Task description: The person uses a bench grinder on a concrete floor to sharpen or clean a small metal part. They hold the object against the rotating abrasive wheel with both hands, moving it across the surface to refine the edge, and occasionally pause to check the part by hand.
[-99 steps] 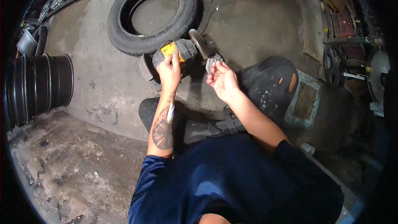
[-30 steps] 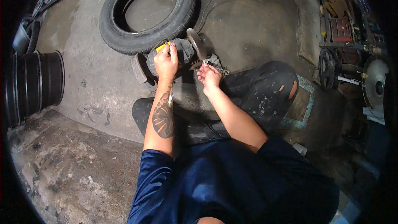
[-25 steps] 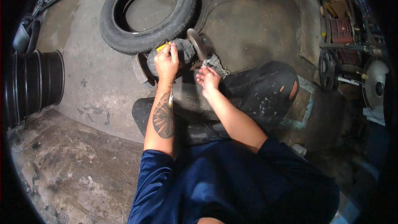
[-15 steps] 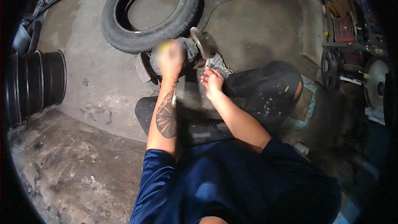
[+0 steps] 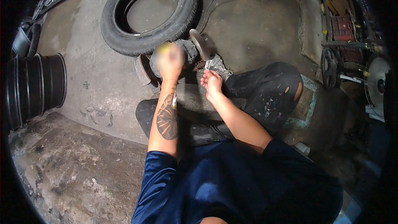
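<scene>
Between my knees on the floor stands what looks like a bench grinder (image 5: 190, 53), its dark body partly covered by my left arm. A round grey wheel (image 5: 200, 43) sits at its right end, and a curved metal guard (image 5: 144, 71) at its left. Over the body lies my left hand (image 5: 168, 61); a blur hides its fingers. My right hand (image 5: 212, 82) is just below the wheel, palm partly turned up, fingers curled with the thumb against them. Whatever they pinch is too small to make out. Beside those fingertips lies a crumpled grey cloth or bag (image 5: 217, 64).
A large black tyre (image 5: 112, 29) lies flat beyond the grinder. Dark wheel rims (image 5: 35, 85) stand at the left. A cable (image 5: 207, 10) runs across the floor at the far side. At the right are a fan (image 5: 378, 79) and a cluttered rack (image 5: 342, 29).
</scene>
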`<action>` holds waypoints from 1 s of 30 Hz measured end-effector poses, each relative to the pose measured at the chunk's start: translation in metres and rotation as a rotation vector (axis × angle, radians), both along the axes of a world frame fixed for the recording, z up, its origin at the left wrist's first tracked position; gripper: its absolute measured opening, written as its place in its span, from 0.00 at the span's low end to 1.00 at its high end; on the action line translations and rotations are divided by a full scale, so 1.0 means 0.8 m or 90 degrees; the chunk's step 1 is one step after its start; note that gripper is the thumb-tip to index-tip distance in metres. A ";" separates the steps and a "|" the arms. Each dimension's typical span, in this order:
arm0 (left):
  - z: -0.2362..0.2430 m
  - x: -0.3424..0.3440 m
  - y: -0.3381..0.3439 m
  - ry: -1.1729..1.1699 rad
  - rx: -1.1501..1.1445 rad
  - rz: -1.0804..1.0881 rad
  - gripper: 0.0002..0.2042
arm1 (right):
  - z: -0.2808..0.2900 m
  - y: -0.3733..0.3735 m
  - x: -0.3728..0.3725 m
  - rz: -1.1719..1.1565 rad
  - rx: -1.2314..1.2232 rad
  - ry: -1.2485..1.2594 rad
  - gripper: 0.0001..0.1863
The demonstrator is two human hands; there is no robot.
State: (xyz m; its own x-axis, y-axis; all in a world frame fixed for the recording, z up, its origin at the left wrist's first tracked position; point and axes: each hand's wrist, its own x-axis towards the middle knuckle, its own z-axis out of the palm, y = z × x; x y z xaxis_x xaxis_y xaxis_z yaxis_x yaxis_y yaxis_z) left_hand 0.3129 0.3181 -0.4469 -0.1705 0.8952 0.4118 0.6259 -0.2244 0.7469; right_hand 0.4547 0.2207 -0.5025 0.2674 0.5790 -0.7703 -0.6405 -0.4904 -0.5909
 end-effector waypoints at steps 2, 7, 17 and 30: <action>-0.001 -0.002 0.000 0.013 0.015 -0.002 0.14 | 0.000 0.006 0.003 -0.012 0.013 -0.037 0.04; -0.002 -0.002 -0.001 -0.004 -0.009 -0.009 0.14 | 0.001 0.011 0.006 -0.043 0.034 -0.049 0.03; 0.000 0.000 -0.001 0.001 0.020 -0.006 0.13 | 0.008 0.012 0.004 -0.052 0.063 -0.036 0.03; 0.002 -0.001 -0.001 -0.010 0.008 -0.004 0.14 | 0.011 0.023 0.009 0.002 0.070 -0.152 0.06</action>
State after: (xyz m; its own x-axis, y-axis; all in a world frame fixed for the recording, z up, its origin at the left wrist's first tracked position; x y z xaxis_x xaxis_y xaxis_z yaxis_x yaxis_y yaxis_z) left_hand 0.3117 0.3171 -0.4454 -0.1714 0.8910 0.4203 0.6121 -0.2380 0.7541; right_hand 0.4618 0.2393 -0.4941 0.4319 0.6567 -0.6182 -0.4749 -0.4172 -0.7749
